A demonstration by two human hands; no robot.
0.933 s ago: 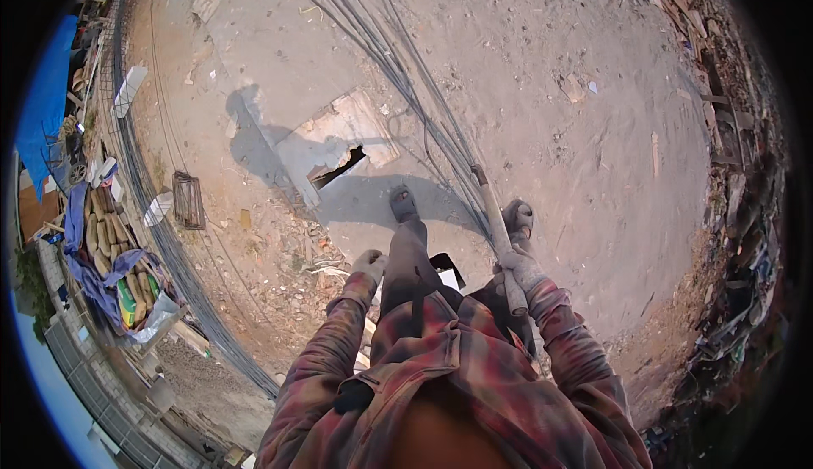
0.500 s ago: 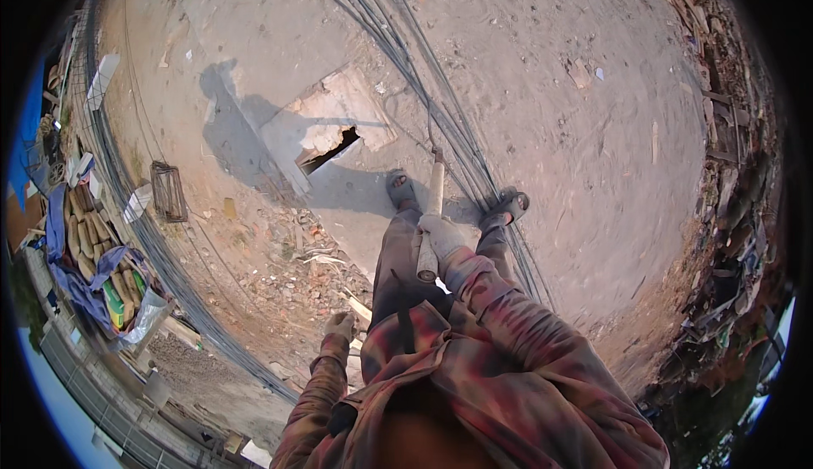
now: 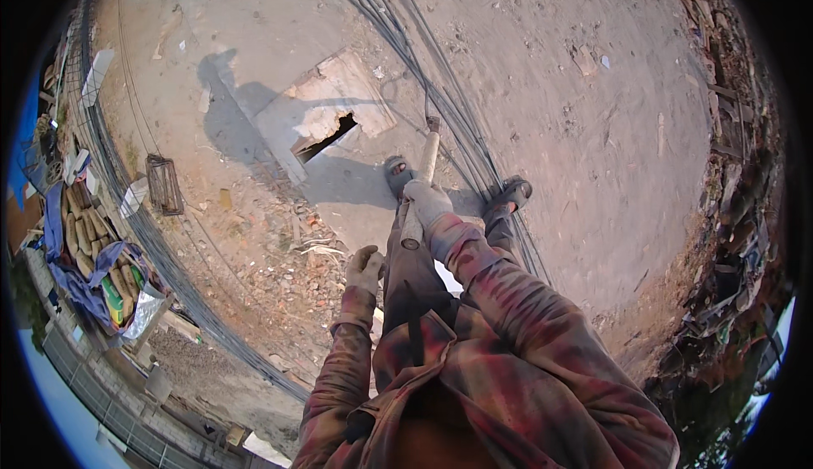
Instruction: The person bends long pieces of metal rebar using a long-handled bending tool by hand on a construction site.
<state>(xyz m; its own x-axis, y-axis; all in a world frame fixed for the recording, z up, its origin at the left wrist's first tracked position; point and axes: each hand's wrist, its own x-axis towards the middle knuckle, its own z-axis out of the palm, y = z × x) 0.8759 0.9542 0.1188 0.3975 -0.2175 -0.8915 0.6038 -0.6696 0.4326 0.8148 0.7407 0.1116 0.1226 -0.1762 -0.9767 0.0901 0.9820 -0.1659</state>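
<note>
My right hand (image 3: 430,204), in a pale glove, is wrapped round the thick, light-coloured handle of a long tool (image 3: 428,160). A thin dark metal rod extends from the handle's far end toward a bundle of long steel bars (image 3: 461,126) on the ground; whether it touches them I cannot tell. The handle's near end sticks out below my fist, above my legs. My left hand (image 3: 366,269), also gloved, hangs beside my left thigh with its fingers curled in and nothing visible in them. My sandalled feet (image 3: 398,176) stand apart, the right one by the bars.
A broken pale slab (image 3: 360,88) with a dark gap (image 3: 326,140) lies ahead of my left foot. Brick rubble (image 3: 318,278) is scattered at left, near a rusty wire frame (image 3: 164,185) and more long bars (image 3: 182,278). Debris (image 3: 728,257) lines the right side.
My right hand and the tool have shifted slightly up and left, the handle tilting more. My left hand has risen forward and to the right, closer to my thigh.
</note>
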